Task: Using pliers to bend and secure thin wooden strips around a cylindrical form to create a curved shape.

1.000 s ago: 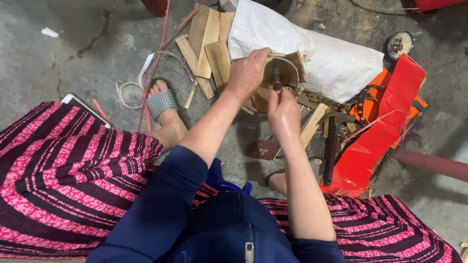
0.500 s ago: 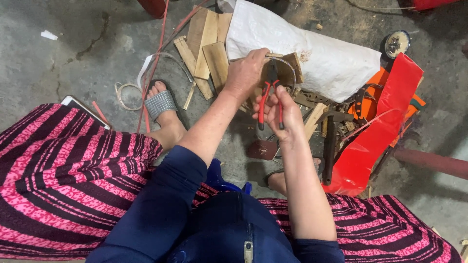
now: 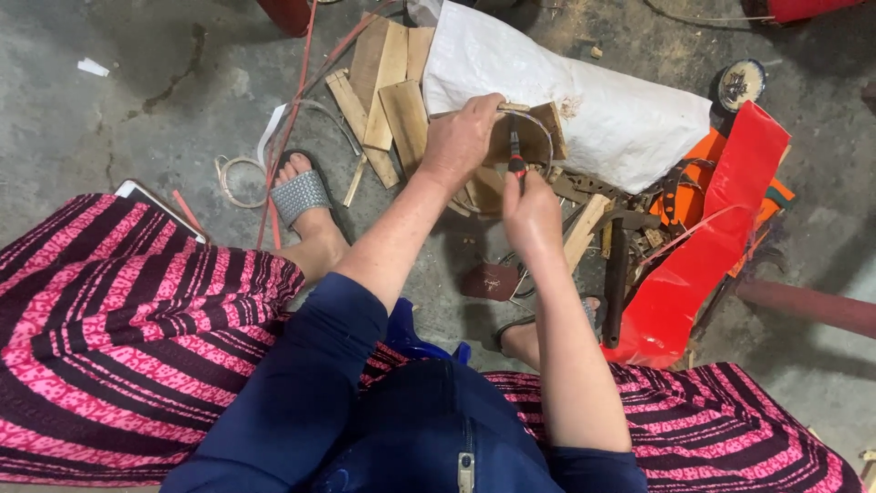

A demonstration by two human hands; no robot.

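Note:
My left hand [image 3: 464, 139] grips a small wooden piece [image 3: 540, 131] with a thin wire or bamboo strip looped around it. My right hand [image 3: 531, 207] holds red-handled pliers [image 3: 516, 162], whose jaws point up at the wooden piece just below my left hand. Both hands are close together above a pile of wood offcuts. Part of the wooden piece is hidden by my left hand.
Wooden slats [image 3: 388, 78] lie on the concrete floor beside a white sack [image 3: 593, 105]. A red plastic sheet [image 3: 712, 237] and a hammer [image 3: 619, 269] are at the right. My sandalled feet [image 3: 301, 196] rest on the floor. A round wire brush [image 3: 739, 84] sits far right.
My right hand drew back with the red-handled pliers, then brought them up again to the wooden piece. My left hand stayed on the piece.

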